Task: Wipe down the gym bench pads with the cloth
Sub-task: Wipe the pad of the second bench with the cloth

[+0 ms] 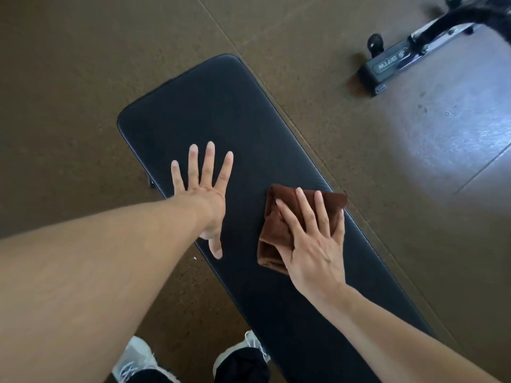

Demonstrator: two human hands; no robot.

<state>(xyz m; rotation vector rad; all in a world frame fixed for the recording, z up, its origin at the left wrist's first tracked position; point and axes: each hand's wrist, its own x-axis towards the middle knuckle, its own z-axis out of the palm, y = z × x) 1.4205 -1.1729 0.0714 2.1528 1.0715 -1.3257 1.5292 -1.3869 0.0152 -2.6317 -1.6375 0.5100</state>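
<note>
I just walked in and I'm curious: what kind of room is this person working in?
Most likely a gym or home workout room. A long black padded bench stands on brown rubber-like floor mats, and the black metal foot of another exercise machine sits nearby. The right hand presses a brown cloth on the pad.

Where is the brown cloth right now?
The brown cloth lies folded on the right side of the black bench pad, pressed flat under the right hand.
</note>
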